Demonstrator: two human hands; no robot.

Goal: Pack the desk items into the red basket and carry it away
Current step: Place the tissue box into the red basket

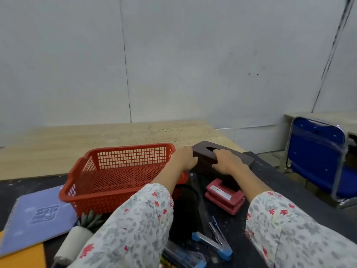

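The red mesh basket [108, 176] stands empty on the dark desk, left of centre. Just right of it lies a dark brown tissue box [239, 158] with a slot on top. My left hand [184, 157] grips the box's left end, beside the basket's right rim. My right hand [228, 161] grips the box over its top and front side. Nearer to me lie a red hole punch [224, 196], a blue stapler [212, 242], a purple spiral notebook [36, 215] and a small potted succulent [77, 233].
A black cup-like object [185, 209] stands between my forearms. An orange folder [23, 256] shows at bottom left, pens [183, 258] at the bottom edge. A light wooden tabletop [96, 140] lies behind the basket. A blue folding chair [318, 157] stands at right.
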